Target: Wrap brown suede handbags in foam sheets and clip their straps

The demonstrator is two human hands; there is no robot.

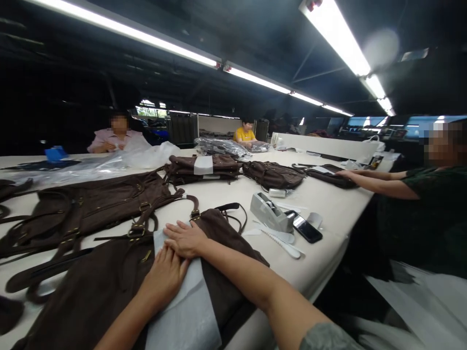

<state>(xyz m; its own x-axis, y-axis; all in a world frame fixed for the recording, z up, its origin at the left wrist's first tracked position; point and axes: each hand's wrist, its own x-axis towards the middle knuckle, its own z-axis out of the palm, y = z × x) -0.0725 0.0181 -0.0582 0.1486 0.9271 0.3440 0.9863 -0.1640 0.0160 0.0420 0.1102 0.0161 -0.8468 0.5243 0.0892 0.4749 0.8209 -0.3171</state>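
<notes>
Left side: long brown bag [105, 209] lies flat, straps looped toward the near brown bag [91, 277]; the near bag sits at the near side of the table [335, 209], below the head view's centre, straps trailing off its top; left hand [166, 274] is flat on the grey-white sheet [191, 311], fingers near together, clamped on nothing; right hand [188, 239] is laid out flat too, touching the left at the fingers, also gripping nothing.

Progress, my read: sheet is placed over the bag top and down its face; lower part lies loose; can't tell if anything fastens it; a brown bag stack [180, 170] behind already carries a pale wrap [203, 165]; tape dispenser [272, 214] is untouched.

Room: tight on the left, straps could snag; right forearm spans the bag's right part, dispenser beyond it, then white plastic pieces [288, 248] and phone [308, 229] toward the table's right edge; far right, a co-worker's hands [346, 174] rest at a dark bag [328, 179], well apart.
</notes>
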